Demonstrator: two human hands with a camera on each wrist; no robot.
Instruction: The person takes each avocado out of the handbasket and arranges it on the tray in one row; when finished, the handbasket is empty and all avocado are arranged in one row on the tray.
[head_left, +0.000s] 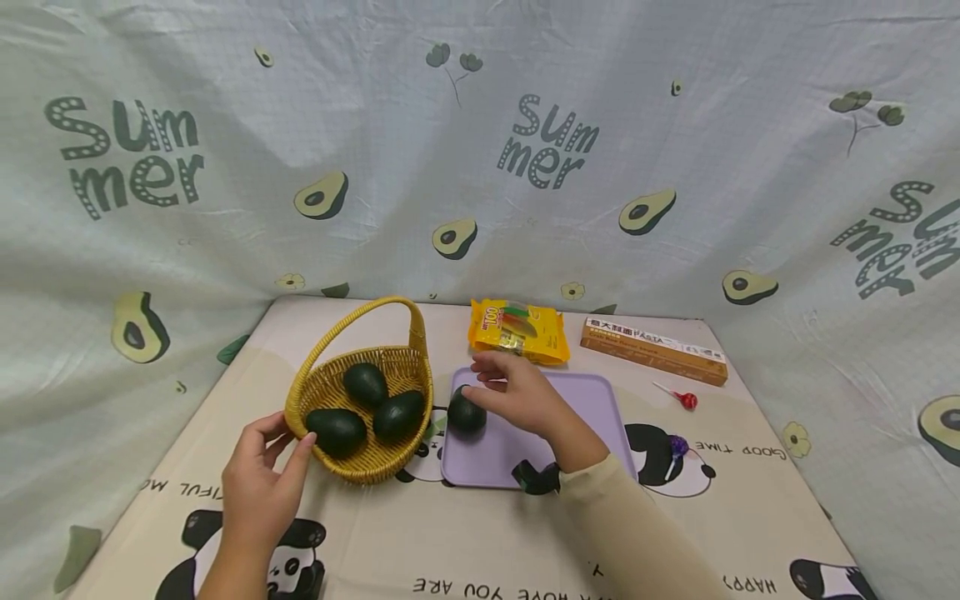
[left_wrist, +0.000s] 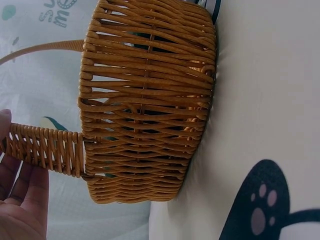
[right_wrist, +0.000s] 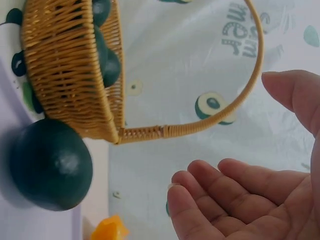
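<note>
A yellow wicker basket [head_left: 375, 462] with a tall handle [head_left: 352, 317] stands at the left, holding three dark green avocados [head_left: 400, 416]. My left hand [head_left: 262, 479] pinches the lower end of its handle at the left side; in the left wrist view, thumb and fingers lie on either side of the woven handle [left_wrist: 45, 150]. Another avocado [head_left: 467, 414] rests on the left part of a lilac tray [head_left: 525, 467]. Over that tray hovers my right hand [head_left: 525, 400], its fingers loosely bent and empty. In the right wrist view the avocado [right_wrist: 52, 165] lies apart from the fingers.
Behind the tray lies a yellow snack packet [head_left: 519, 332]. A brown pasta box [head_left: 652, 350] is at the back right, with a red lollipop [head_left: 687, 401] before it. A purple lollipop [head_left: 678, 447] lies right of the tray. Printed cloth hangs behind the table.
</note>
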